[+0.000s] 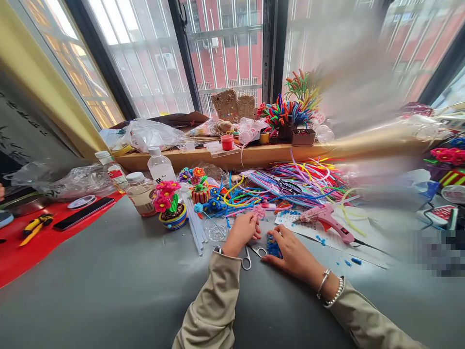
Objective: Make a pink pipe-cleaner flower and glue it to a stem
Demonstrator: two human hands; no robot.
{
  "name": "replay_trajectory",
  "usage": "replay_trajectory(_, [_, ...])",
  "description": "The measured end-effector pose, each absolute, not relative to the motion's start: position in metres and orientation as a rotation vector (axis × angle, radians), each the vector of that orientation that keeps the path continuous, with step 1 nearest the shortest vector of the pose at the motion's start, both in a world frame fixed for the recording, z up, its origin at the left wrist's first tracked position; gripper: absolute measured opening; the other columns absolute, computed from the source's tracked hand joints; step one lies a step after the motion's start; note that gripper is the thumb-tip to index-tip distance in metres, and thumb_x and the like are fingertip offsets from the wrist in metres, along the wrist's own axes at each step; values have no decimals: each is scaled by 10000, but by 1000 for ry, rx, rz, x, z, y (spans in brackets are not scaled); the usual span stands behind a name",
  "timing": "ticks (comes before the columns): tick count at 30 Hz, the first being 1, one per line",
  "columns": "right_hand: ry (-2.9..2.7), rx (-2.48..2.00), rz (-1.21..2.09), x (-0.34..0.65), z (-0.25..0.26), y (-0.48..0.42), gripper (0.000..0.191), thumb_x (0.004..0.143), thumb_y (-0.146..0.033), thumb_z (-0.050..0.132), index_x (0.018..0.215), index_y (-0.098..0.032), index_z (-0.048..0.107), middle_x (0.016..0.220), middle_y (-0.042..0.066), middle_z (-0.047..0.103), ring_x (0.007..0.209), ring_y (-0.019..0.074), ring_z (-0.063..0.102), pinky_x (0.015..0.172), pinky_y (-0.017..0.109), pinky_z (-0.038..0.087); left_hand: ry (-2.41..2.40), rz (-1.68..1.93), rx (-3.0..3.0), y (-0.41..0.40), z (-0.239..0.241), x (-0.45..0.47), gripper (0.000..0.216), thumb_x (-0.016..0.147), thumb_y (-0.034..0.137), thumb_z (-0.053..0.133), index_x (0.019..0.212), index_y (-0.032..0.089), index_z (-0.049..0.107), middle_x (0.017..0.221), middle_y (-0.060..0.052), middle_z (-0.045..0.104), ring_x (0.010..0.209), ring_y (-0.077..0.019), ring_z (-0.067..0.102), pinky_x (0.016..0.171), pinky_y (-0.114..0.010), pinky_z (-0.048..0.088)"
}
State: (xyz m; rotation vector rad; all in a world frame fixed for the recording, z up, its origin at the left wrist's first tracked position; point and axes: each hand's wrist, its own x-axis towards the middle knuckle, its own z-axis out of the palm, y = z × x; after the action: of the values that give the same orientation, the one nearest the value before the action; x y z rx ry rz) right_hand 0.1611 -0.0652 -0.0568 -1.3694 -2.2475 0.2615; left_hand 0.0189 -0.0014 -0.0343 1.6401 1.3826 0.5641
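My left hand (242, 233) has its fingers curled at a pink fuzzy pipe-cleaner flower (259, 212), which it appears to pinch. My right hand (292, 252) is curved around a small blue, fuzzy piece (273, 246) on the table; the fingers partly cover it. White-handled scissors (247, 261) lie between the hands, their blades partly hidden. To the right, a pink glue gun (329, 222) rests on a paper sheet (366, 247) with blue scraps (356, 261) nearby. A clear plastic dish (217, 233) sits left of my left hand.
Loose pipe cleaners (308, 177) are heaped behind the hands, with black-handled scissors (288, 187) on top. At left stand a potted pink flower (173, 211), clear glue sticks (196, 228) and bottles (141, 196). A phone (83, 213) and yellow pliers (36, 229) lie on red cloth.
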Motion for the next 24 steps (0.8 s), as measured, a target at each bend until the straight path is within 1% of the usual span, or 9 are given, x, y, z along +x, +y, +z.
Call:
replay_trajectory(2, [-2315,-1365,188,162,-58,-61,383,733,-447,461,966,-144,481,937,109,460,875,222,470,756,364,406,1422,621,1653,1,-33,17,232,813,221,239,784,135,453,648,-34,584,477,-87,568,436,-178,449])
replay_trajectory(5, [-2410,-1341,125,164,-59,-53,304,767,-406,426,903,-141,488,885,96,471,805,206,489,708,342,424,1446,639,1692,1,-33,15,219,805,211,270,760,133,469,632,-33,585,466,-85,562,425,-170,438])
replay_trajectory(9, [-2418,-1330,160,164,-60,-46,114,777,-204,409,821,-150,499,821,80,489,731,189,496,672,331,427,1459,626,1715,-1,-34,17,211,794,204,286,744,135,479,628,-42,589,458,-93,556,417,-180,431])
replay_trajectory(12, [-2361,-1350,203,165,-61,-44,119,762,-126,389,774,-158,503,790,73,503,692,177,501,650,320,429,1474,619,1728,-1,-35,16,224,797,207,274,745,133,480,620,-47,586,444,-93,547,411,-182,421])
replay_trajectory(16, [-2218,-1376,290,173,-62,-38,108,774,-157,392,770,-172,499,775,55,533,666,151,515,626,289,439,1475,615,1765,0,-34,15,248,803,208,249,762,136,483,626,-52,592,456,-95,544,421,-182,410])
replay_trajectory(20, [-2030,-1415,367,183,-57,-33,118,786,-220,392,801,-167,496,753,40,567,686,141,534,637,279,445,1421,603,1831,-1,-35,15,227,789,204,291,711,153,499,686,-48,615,584,-101,570,482,-169,414])
replay_trajectory(22, [-1976,-1425,393,184,-55,-32,146,792,-248,382,806,-162,500,750,41,572,672,139,536,619,277,448,1383,569,1844,-1,-37,15,224,784,217,305,700,158,504,627,-30,614,554,-101,565,483,-172,415])
replay_trajectory(24, [-1978,-1411,417,182,-54,-33,155,791,-260,390,798,-163,510,745,38,569,666,139,534,611,273,448,1369,535,1834,-1,-38,15,229,785,229,301,712,159,506,540,-11,594,474,-101,546,458,-183,412])
